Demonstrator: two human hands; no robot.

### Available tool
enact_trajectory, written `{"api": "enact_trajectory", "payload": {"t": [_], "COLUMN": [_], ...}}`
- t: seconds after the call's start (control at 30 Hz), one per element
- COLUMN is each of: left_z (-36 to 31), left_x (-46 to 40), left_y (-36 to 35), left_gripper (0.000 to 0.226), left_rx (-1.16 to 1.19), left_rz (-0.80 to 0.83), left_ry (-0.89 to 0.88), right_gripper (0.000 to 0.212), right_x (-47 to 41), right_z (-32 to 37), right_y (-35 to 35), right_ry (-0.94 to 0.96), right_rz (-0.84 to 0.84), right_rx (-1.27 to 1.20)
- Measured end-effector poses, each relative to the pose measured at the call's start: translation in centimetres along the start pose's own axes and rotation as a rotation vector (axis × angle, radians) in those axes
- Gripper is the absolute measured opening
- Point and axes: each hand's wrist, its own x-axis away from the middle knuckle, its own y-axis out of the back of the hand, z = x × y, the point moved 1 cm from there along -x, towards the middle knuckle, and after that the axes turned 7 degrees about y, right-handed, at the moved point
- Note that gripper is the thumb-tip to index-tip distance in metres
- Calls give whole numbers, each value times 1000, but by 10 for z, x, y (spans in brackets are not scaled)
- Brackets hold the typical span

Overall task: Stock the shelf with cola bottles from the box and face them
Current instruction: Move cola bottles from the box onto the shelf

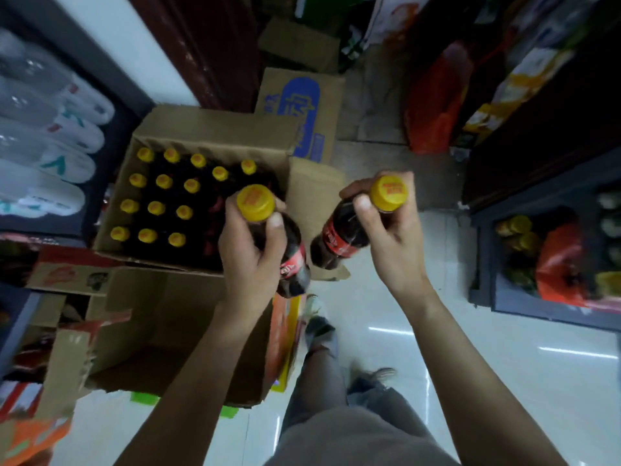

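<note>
A small shop aisle: stocked shelves (551,264) either side, packaged goods (50,156) on the left, an open carton (215,136) full of yellow-capped cola bottles (161,203), more cardboard boxes (302,105) stacked on the glossy tiled floor (504,348).

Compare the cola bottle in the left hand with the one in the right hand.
The left hand's bottle hangs above the edge of the open box; the right hand's bottle hangs over the floor. The left one's base tilts right, the right one's tilts left. Both have yellow caps, red labels, dark cola and a grip near the neck.
</note>
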Motion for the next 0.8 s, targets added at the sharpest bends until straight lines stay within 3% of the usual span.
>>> {"api": "enact_trajectory", "payload": {"t": [0.1, 0.23, 0.37, 0.5, 0.63, 0.8], "left_z": [-37, -73, -105, -146, -187, -241], "left_x": [36, 92, 150, 204, 239, 275], "left_y": [-46, -112, -175, -236, -291, -361], "left_gripper": [58, 48, 55, 42, 54, 48], "left_rx": [-76, -81, -54, -59, -10, 55], "left_rz": [131, 300, 476, 578, 673, 760], "left_ry": [61, 78, 66, 58, -2, -66], "right_gripper": [34, 35, 35, 21, 32, 22], "right_x": [48, 121, 194, 251, 294, 323], "right_z": [8, 13, 15, 24, 28, 43], "right_y": [62, 159, 244, 314, 383, 474], "right_ry": [-81, -173, -247, -253, -246, -205], "right_rz": [-69, -271, -409, -569, -701, -749], "right_rx": [78, 84, 115, 219, 302, 359]}}
